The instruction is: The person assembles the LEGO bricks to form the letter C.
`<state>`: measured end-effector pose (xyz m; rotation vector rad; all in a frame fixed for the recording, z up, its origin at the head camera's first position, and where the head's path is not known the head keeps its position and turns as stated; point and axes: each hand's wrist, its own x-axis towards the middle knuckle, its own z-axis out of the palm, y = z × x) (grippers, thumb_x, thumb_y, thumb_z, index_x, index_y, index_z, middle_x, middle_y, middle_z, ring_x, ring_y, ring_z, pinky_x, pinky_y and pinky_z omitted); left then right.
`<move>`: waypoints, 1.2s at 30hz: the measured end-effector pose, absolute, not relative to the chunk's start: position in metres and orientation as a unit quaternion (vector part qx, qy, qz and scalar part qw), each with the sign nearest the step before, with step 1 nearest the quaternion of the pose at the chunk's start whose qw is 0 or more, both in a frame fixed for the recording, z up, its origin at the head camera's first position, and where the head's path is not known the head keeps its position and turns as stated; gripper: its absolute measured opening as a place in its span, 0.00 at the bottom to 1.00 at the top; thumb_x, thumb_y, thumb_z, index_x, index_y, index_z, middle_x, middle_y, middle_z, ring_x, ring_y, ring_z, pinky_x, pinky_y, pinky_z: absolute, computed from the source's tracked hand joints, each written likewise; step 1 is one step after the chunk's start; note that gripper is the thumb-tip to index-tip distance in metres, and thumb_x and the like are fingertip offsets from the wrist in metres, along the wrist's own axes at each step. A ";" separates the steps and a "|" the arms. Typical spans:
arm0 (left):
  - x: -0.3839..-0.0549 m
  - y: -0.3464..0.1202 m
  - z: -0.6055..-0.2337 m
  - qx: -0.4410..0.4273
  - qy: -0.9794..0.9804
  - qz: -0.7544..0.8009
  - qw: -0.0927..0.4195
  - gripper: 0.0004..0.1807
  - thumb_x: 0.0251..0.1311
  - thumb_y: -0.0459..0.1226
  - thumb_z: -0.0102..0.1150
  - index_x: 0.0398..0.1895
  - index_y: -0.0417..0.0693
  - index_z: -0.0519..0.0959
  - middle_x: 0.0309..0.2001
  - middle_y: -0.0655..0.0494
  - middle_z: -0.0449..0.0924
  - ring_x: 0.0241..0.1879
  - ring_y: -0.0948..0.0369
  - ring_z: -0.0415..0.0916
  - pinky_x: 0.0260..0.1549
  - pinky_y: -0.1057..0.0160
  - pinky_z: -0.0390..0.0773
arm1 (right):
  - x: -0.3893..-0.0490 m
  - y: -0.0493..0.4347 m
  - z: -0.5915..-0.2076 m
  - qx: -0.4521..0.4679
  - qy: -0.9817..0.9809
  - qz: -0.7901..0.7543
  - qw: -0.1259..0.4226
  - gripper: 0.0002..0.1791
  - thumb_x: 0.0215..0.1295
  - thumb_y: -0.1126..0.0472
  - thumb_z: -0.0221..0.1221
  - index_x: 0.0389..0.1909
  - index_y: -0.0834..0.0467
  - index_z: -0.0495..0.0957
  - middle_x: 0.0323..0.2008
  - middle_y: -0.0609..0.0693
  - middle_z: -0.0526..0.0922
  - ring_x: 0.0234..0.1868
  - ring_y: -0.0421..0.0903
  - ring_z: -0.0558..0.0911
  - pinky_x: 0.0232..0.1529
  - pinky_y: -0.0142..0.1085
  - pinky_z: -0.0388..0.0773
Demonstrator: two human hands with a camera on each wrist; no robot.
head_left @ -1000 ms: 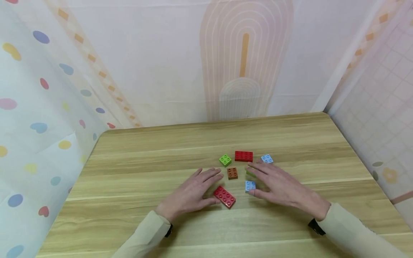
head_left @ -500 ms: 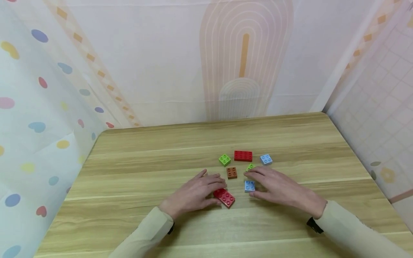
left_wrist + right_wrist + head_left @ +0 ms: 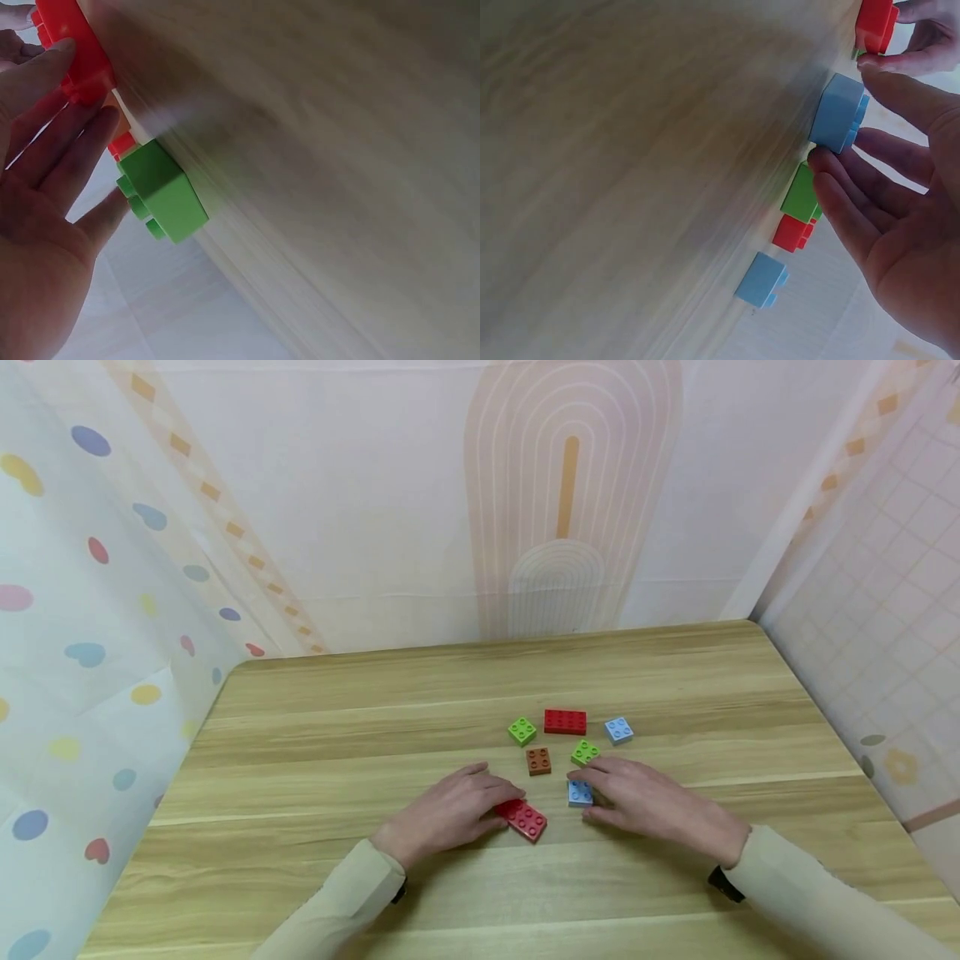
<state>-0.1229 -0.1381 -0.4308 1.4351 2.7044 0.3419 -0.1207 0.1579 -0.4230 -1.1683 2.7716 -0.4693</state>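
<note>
My left hand (image 3: 450, 814) holds the near red brick (image 3: 527, 822) by its left end, the thumb on one side and fingertips on the other; the wrist view shows this red brick (image 3: 79, 49) between them. My right hand (image 3: 656, 802) has thumb and fingertips about the near light blue brick (image 3: 580, 793), whose side (image 3: 836, 112) shows in the right wrist view. Both bricks sit on the table. Just behind the right fingers lies a green brick (image 3: 585, 752), and a brown brick (image 3: 538, 761) lies between and beyond the hands.
Farther back on the wooden table (image 3: 337, 718) are another green brick (image 3: 522, 731), a second red brick (image 3: 565, 722) and a second light blue brick (image 3: 618, 730). Patterned cloth (image 3: 360, 510) hangs behind the table and at both sides.
My left fingers have come down and closed onto the near red brick. The right fingers have drawn in around the near light blue brick, uncovering the green brick behind it.
</note>
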 end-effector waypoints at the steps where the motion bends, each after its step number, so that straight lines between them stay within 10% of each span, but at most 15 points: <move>1: -0.122 -0.138 -0.430 0.462 0.879 0.110 0.034 0.20 0.64 0.43 0.65 0.58 0.49 0.79 0.55 0.58 0.82 0.56 0.62 0.77 0.65 0.54 0.68 | -0.121 0.157 -0.423 -0.383 0.910 -0.153 0.050 0.28 0.63 0.53 0.68 0.60 0.60 0.76 0.54 0.55 0.81 0.52 0.49 0.80 0.53 0.44 0.80; 36: -0.114 -0.123 -0.432 0.385 0.912 0.132 0.053 0.20 0.63 0.48 0.66 0.53 0.48 0.82 0.46 0.57 0.82 0.46 0.63 0.79 0.47 0.61 0.80 | -0.112 0.154 -0.418 -0.350 0.905 -0.236 0.055 0.25 0.65 0.59 0.65 0.63 0.58 0.75 0.57 0.51 0.78 0.55 0.47 0.78 0.54 0.45 0.79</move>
